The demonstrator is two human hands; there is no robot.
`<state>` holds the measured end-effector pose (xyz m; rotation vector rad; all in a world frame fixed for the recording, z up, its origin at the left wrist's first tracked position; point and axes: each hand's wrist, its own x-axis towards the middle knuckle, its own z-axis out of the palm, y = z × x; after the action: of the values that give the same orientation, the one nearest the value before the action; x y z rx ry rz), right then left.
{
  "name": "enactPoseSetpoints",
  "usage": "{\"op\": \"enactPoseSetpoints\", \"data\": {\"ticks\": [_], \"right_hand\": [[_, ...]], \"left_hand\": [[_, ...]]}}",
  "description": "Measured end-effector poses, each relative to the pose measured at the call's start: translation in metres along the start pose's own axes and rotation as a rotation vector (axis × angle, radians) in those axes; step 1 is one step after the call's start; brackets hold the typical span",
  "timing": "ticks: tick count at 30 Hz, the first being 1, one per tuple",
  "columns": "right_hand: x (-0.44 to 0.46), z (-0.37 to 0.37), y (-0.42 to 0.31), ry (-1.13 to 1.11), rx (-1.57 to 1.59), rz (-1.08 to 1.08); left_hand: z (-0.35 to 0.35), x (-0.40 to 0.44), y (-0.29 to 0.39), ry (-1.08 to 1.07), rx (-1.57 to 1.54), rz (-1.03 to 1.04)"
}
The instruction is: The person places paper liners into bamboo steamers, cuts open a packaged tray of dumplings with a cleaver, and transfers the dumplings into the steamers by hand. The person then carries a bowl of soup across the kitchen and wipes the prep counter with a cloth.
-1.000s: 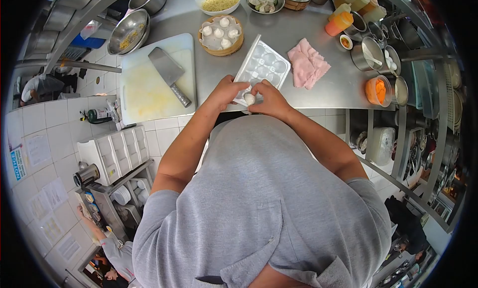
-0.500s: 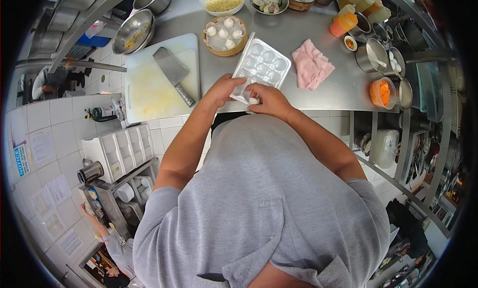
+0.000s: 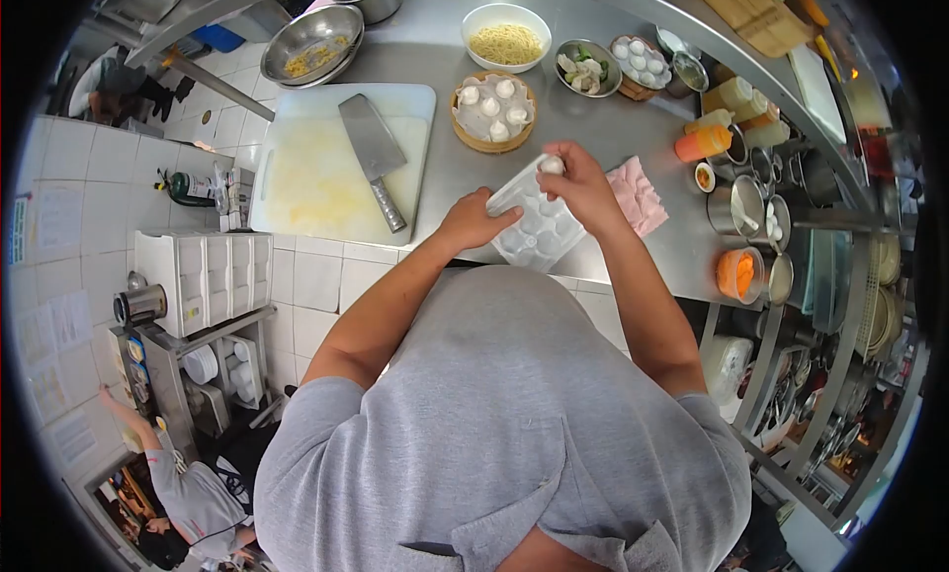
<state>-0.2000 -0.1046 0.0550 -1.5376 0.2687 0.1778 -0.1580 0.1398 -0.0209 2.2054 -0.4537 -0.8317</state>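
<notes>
My left hand (image 3: 472,221) grips the left side of a clear plastic tray (image 3: 519,238) with round cups, held tilted at the table's near edge. At the tray's far end, my right hand (image 3: 585,188) pinches a small white dumpling (image 3: 553,165) between thumb and fingers. Part of the tray is hidden behind that hand. Just beyond stands a round bamboo steamer (image 3: 495,148) bearing several white dumplings on a pale liner. A pink cloth (image 3: 641,198) lies to the right of my right hand, partly covered by it.
A cleaver (image 3: 373,147) lies on the white cutting board (image 3: 306,181) at left. Behind are a noodle bowl (image 3: 474,56), a metal bowl of greens (image 3: 589,68) and another steamer (image 3: 638,92). Sauce bottles (image 3: 706,142) and metal pots (image 3: 733,204) line the right side.
My right hand has moved from the tray's near end to its far end with the dumpling lifted in its fingers. My left hand still holds the tray's left side. The camera view has shifted.
</notes>
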Motion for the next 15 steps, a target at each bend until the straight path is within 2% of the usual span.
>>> {"op": "enactPoseSetpoints", "data": {"ticks": [1,3,4,6,10,12,15], "right_hand": [[0.018,0.007,-0.007,-0.006,-0.010,0.000],[0.054,0.023,-0.020,0.003,-0.130,-0.174],[0.078,0.026,-0.017,-0.007,-0.139,-0.178],[0.124,0.031,-0.003,-0.089,-0.422,-0.245],[0.153,0.052,-0.027,-0.167,-0.691,-0.239],[0.169,0.060,-0.019,-0.117,-0.920,-0.375],[0.173,0.069,-0.028,-0.208,-1.064,-0.328]], "left_hand": [[-0.001,-0.004,0.001,0.007,-0.009,0.000],[-0.006,-0.014,0.004,0.237,0.032,0.024],[-0.009,-0.017,0.002,0.248,0.023,0.023],[-0.022,-0.021,-0.008,0.334,0.023,0.051],[-0.047,-0.043,-0.031,0.296,-0.138,0.054],[-0.054,-0.056,-0.046,0.321,-0.209,0.025],[-0.064,-0.073,-0.058,0.292,-0.365,-0.049]]}}
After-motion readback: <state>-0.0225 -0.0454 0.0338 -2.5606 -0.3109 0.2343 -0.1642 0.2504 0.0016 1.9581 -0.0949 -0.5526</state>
